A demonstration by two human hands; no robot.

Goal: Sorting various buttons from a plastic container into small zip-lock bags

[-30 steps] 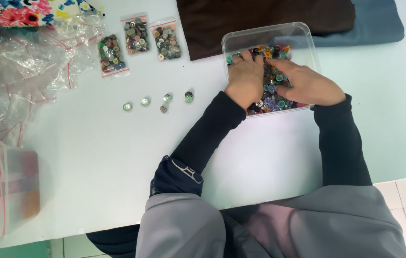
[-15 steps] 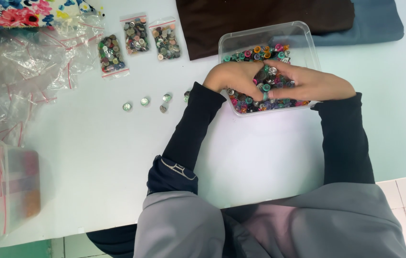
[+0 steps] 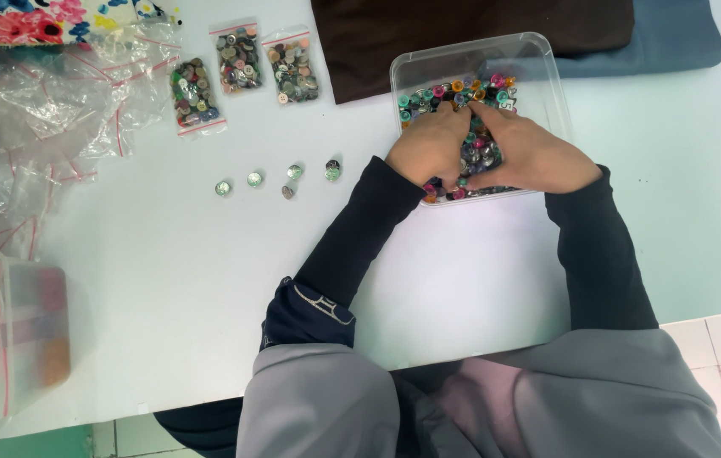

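1. The clear plastic tub [image 3: 547,76] is a rounded rectangle whose long axis runs left to right across the white table [image 3: 165,280], its open mouth facing straight up.
2. It sits at the far side of the table, in front of a folded brown cloth [image 3: 462,34] and a blue-grey cloth [image 3: 674,42].
3. Its walls are see-through, and it holds a heap of mixed buttons [image 3: 453,92] in teal, pink, orange, black and metal.
4. The left hand [image 3: 430,146] lies palm down on the heap, fingers curled in; whether it grips anything cannot be told.
5. The right hand [image 3: 538,157] rests beside it, fingertips meeting the left hand's; its hold is hidden too.
6. To the left lie five loose buttons [image 3: 288,180] and three small filled bags [image 3: 242,68].
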